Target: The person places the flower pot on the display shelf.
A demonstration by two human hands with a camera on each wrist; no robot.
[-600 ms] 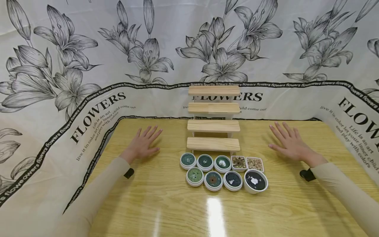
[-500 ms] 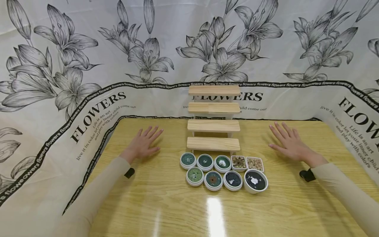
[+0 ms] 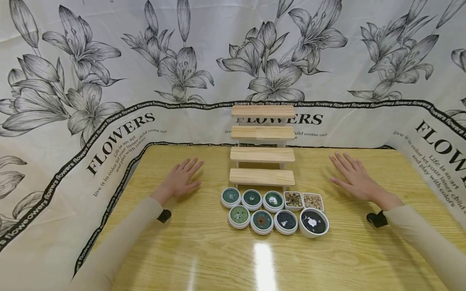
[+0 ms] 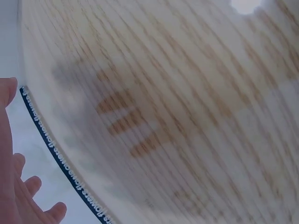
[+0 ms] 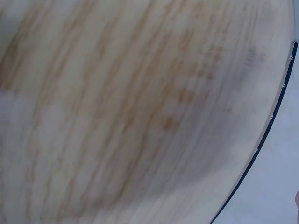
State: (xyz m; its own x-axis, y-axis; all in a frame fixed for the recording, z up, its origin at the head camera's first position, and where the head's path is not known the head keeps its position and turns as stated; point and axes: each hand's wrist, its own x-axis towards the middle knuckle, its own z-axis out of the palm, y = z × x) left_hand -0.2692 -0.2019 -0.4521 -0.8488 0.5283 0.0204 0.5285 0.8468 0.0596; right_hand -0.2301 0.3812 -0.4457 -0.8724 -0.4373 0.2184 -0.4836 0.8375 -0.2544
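My left hand is held over the left part of the table with its fingers spread, holding nothing. In the left wrist view its fingers show at the left edge, above the tabletop. On the other side my right hand, also empty, has its fingers stretched forward. Only a sliver of it enters the right wrist view. Between the hands stand round white pots, among them a light green one, a brown-centred one and a larger dark-filled bowl. Two square dishes hold pebble-like bits.
Behind the pots rises a stepped wooden shelf with several pale planks. The glossy wood-grain table meets a white floral cloth at its back and sides.
My left hand has shifted slightly to the right. My right hand has moved down a little in the head view. The pots and shelf stay put.
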